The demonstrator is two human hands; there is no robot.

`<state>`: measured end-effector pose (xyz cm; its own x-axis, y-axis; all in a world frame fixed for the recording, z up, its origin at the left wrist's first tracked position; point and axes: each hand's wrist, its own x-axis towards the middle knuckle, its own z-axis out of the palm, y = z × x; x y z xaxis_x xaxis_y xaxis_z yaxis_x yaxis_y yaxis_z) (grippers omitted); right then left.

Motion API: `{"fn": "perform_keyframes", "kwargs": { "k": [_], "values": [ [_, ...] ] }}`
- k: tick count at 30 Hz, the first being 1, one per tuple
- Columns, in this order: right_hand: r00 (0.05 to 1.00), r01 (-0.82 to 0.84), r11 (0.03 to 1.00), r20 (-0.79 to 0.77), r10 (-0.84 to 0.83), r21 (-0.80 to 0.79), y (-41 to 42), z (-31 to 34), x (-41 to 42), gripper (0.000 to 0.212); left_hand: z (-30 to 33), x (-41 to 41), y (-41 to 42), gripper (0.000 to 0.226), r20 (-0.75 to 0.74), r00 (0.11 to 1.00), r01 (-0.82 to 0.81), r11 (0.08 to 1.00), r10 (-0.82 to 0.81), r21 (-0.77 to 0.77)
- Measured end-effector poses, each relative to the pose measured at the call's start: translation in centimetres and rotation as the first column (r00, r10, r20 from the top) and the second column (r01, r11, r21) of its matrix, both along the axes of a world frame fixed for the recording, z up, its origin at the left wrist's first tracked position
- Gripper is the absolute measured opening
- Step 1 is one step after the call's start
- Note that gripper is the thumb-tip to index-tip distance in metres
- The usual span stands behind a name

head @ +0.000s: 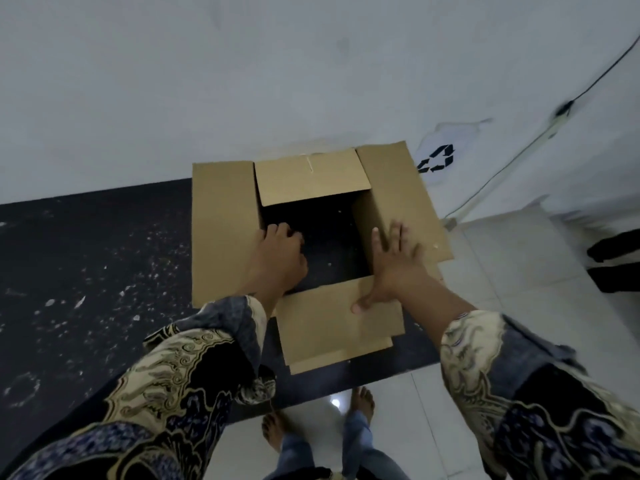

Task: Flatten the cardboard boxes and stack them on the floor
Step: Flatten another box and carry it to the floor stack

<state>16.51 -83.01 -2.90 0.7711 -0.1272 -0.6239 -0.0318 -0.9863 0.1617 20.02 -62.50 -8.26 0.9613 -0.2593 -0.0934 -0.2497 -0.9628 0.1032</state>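
Note:
A brown cardboard box (225,230) stands on a black speckled surface (97,265) against a white wall. All its flaps are folded outward, and the dark surface shows through its open middle. My left hand (277,261) curls its fingers over the inner edge of the left wall and grips it. My right hand (391,265) lies flat with spread fingers on the right wall and flap, and its thumb rests on the near flap (329,327). Patterned sleeves cover both forearms.
A white bag with a black recycling symbol (440,157) lies behind the box on the right. A cable and power strip (557,119) run along the wall. Dark objects (616,261) sit at the right edge. My bare feet (360,403) stand on white tiles.

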Motion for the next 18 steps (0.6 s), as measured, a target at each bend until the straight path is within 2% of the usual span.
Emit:
{"fn": "perform_keyframes", "kwargs": {
  "k": [2, 5, 9, 11, 15, 18],
  "values": [
    [1.0, 0.022, 0.998, 0.001, -0.022, 0.059, -0.3, -0.9, 0.0, 0.162, -0.2, 1.1, -0.7, 0.058, -0.066, 0.998, -0.004, 1.0, 0.005, 0.021],
    [1.0, 0.019, 0.995, -0.015, -0.017, 0.095, -0.8, -1.8, 0.2, 0.157, 0.1, 3.8, -1.2, 0.08, 0.003, 0.996, -0.085, 0.995, 0.085, -0.048],
    [1.0, -0.007, 0.995, -0.025, 0.009, 0.102, -1.3, -2.5, 0.3, 0.152, 0.8, 8.5, -1.0, 0.081, 0.142, 0.963, -0.209, 0.967, 0.229, -0.145],
    [0.999, -0.019, 0.995, -0.026, 0.022, 0.101, -1.3, -2.6, 0.4, 0.149, 1.0, 10.8, -0.6, 0.084, 0.134, 0.962, -0.222, 0.967, 0.238, -0.125],
    [0.999, -0.024, 0.994, -0.029, 0.027, 0.103, -1.1, -2.8, 1.0, 0.149, 0.5, 14.0, 0.7, 0.094, 0.017, 0.978, -0.209, 0.978, 0.21, -0.021],
    [0.999, -0.034, 0.994, -0.039, 0.038, 0.103, -0.9, -2.8, 1.2, 0.149, 0.7, 15.0, 1.0, 0.092, -0.007, 0.983, -0.18, 0.982, 0.181, 0.062]
  ]
}}
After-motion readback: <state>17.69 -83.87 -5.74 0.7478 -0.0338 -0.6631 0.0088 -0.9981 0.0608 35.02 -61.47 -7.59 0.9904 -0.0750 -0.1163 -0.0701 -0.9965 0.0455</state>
